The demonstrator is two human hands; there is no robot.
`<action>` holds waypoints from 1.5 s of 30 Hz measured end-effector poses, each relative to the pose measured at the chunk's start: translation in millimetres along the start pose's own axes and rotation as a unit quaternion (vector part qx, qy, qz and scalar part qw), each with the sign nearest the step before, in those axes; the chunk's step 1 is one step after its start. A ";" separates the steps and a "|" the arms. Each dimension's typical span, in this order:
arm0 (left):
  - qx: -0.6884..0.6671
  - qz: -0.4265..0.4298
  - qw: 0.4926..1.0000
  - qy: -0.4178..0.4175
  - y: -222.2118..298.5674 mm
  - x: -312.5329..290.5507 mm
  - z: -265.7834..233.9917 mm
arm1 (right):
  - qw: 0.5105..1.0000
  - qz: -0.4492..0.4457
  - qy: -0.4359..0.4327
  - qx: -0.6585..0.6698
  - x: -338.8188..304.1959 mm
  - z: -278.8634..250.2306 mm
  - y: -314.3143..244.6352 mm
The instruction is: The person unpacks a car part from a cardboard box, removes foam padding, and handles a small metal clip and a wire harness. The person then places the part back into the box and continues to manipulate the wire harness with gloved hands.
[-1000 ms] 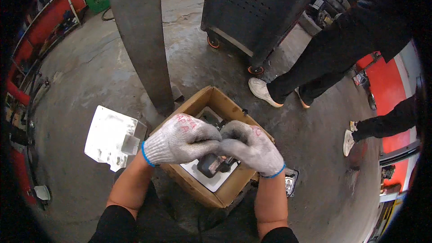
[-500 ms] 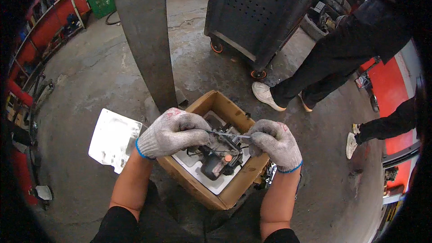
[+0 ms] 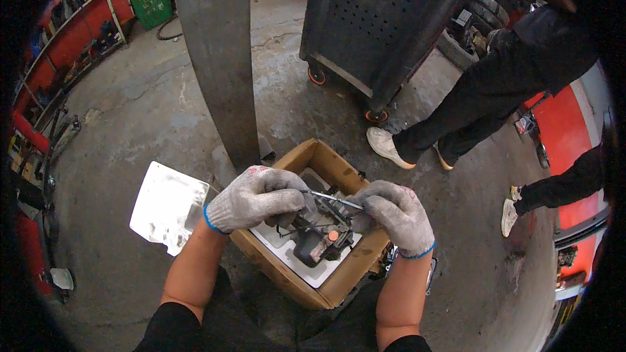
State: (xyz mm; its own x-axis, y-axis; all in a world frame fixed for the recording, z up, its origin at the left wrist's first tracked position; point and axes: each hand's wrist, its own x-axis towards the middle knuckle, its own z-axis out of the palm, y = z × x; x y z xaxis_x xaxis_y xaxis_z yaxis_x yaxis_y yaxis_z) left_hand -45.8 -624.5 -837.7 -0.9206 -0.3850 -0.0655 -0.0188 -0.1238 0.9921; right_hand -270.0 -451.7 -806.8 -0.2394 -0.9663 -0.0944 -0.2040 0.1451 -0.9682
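Observation:
Between my two gloved hands a thin grey strip [image 3: 332, 199] is stretched, its kind too small to make out. My left hand [image 3: 261, 199] pinches its left end between thumb and fingers. The right end is pinched by my right hand [image 3: 396, 214]. Both hands are above an open cardboard box [image 3: 265, 264]. Inside it a dark mechanical part [image 3: 311, 242] with an orange round cap [image 3: 333, 236] rests on a white foam tray [image 3: 324, 272]. My hands hide part of the box's contents.
White foam piece [image 3: 168, 205] lies on the floor left of the box. Beyond the box stand a grey metal post [image 3: 220, 58] and a black wheeled cabinet [image 3: 381, 19]. A person in dark trousers [image 3: 476, 98] stands at the right, another person's leg [image 3: 561, 180] farther right.
The strip now slants down more toward its right end, and my right hand sits slightly lower. Both hands still grip it. The whole view has shifted a little.

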 end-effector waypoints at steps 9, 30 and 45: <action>0.088 0.065 0.994 -0.024 0.9 3.8 9.4 | 0.961 -0.213 0.020 -0.176 3.7 29.4 -13.6; 0.232 0.149 0.961 -0.039 5.1 8.8 27.8 | 0.854 -0.357 0.109 -0.361 5.7 41.7 -10.8; 0.171 0.102 0.980 -0.020 14.8 5.6 21.7 | 0.902 -0.290 0.114 -0.300 -0.4 30.6 -14.3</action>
State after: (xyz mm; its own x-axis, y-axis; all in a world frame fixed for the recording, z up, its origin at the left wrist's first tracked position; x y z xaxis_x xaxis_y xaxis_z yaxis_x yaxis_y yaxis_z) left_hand -59.7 -608.6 -821.1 -0.9334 -0.3321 0.1362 0.0448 0.2686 0.9622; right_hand -237.9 -459.9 -800.1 -0.1026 -0.8575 0.5042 -0.8178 -0.2159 -0.5336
